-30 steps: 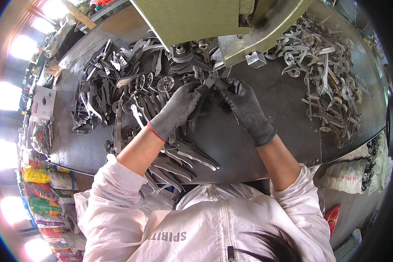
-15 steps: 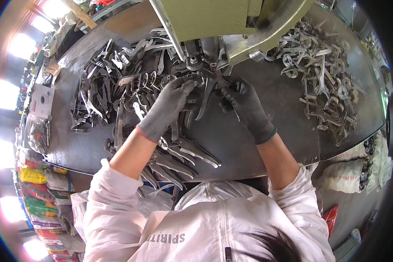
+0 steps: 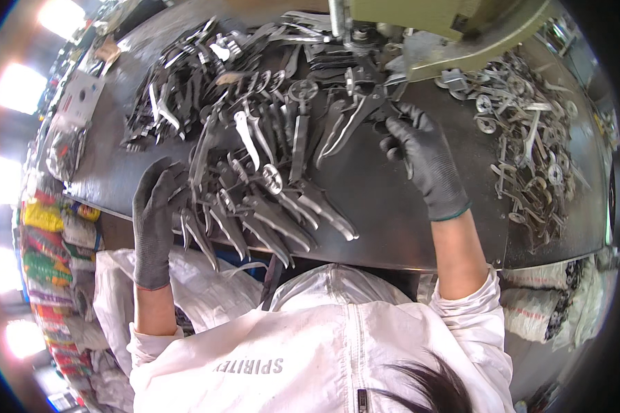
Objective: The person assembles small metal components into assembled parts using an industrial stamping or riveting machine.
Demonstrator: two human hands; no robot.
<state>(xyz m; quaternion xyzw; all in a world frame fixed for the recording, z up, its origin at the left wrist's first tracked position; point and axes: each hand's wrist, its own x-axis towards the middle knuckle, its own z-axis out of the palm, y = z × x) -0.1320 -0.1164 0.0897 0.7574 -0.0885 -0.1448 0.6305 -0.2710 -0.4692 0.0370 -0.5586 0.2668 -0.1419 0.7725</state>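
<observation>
My right hand, in a dark grey glove, is closed on a plier-like metal tool below the green machine. One long curved handle of the tool points down and left; the hand partly covers the rest. To the left, my left hand, gloved too, is at the table's front edge with its fingers apart. It is beside a row of similar plier-like tools, whose handles reach over the edge. I see nothing held in it, though its palm side is partly hidden.
A green machine stands over the table's far side. Dark metal handles lie heaped at the back left. Lighter metal parts with rings form a pile on the right. Colourful sacks are stacked at far left; white sacks lie lower right.
My left hand has left the tool at the machine and moved left and nearer to me. My right hand stays with the tool. The view has shifted, so the machine appears higher and farther right.
</observation>
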